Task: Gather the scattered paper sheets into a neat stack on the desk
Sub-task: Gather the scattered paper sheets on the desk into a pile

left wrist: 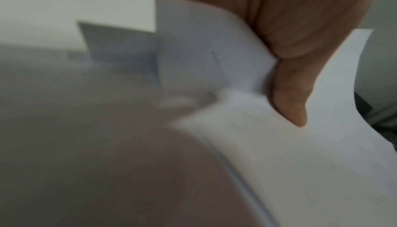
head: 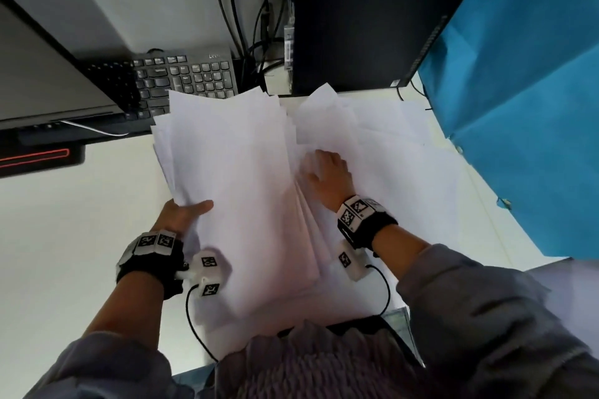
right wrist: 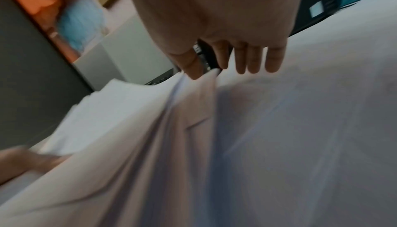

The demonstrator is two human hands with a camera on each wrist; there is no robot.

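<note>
- The gathered bundle of sheets (head: pixel 240 191) lies in the middle of the white counter (head: pixel 64 236), its edges fanned and uneven, so I judge the task roughly half done.
- The left hand (head: pixel 184 212) holds the bundle's near-left edge: the thumb lies on top, and the left wrist view shows the paper bent under it, the other fingers hidden beneath.
- The right hand (head: pixel 329 173) lies just right of the bundle on the loose sheets (head: pixel 389 146), its fingers fairly straight and close together, the thumb (right wrist: pixel 193 67) at the bundle's raised right edge; it grips nothing that I can see.
- Those loose sheets spread right of the bundle and overlap at odd angles; they have yet to be drawn in.
- What is left, by my reading: pull the loose sheets over, then square the edges and set the stack down flat.
- Behind the bundle stands a black keyboard (head: pixel 188 78), partly under the paper's far corner; a monitor (head: pixel 48 74) is further left.
- Behind and to the right of the bundle are a black computer tower (head: pixel 356 16) with cables (head: pixel 256 26), and a blue cloth (head: pixel 518 100).
</note>
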